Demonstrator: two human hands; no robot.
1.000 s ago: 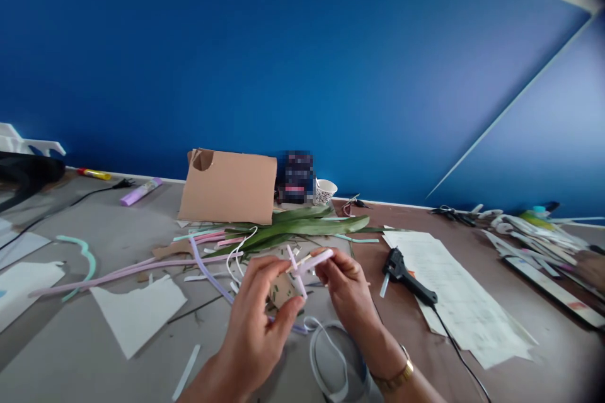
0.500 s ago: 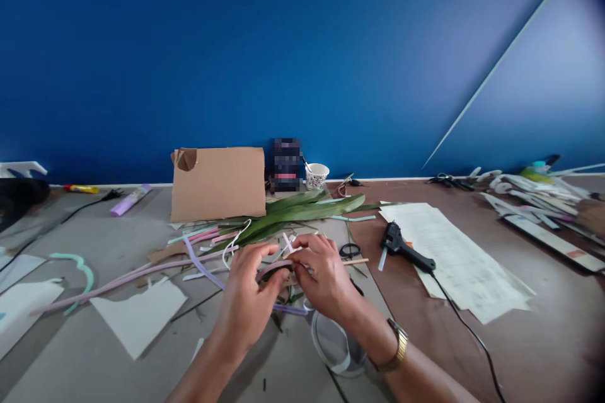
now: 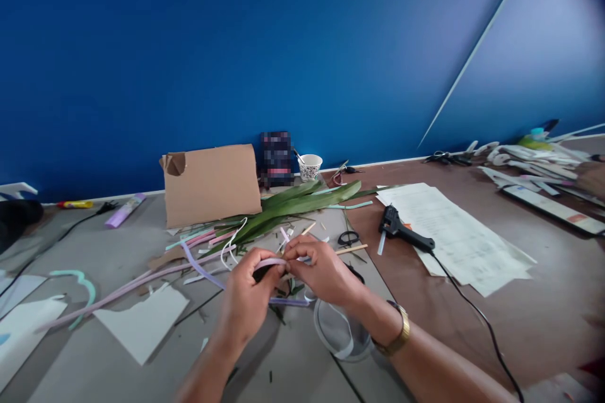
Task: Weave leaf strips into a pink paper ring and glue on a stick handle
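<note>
A curved pink pipe cleaner (image 3: 271, 261) is pinched between the thumb and forefinger of my left hand (image 3: 248, 289), with a dark gap or dark piece under its arch. Close against those fingertips, my right hand (image 3: 319, 267) is closed on the pipe cleaner's right end; its fingers hide that end. Below the hands lies a purple pipe cleaner (image 3: 289, 302) among leaf scraps. A clear plastic lid or cup (image 3: 343, 330) rests under my right wrist. Black-handled scissors (image 3: 348, 238) and a thin wooden stick (image 3: 350, 250) lie just beyond my right hand.
Long green leaves (image 3: 302, 200) and more pipe cleaners spread behind the hands. At the back stand a cardboard piece (image 3: 212, 186) and a patterned paper cup (image 3: 311, 167). To the right, a corded glue gun (image 3: 404, 232) lies partly on paper sheets (image 3: 454, 233). Cut white paper (image 3: 144, 321) lies left.
My hands have come closer together, the right fingers now meeting the left fingertips at the pink pipe cleaner. The whole view has tilted slightly.
</note>
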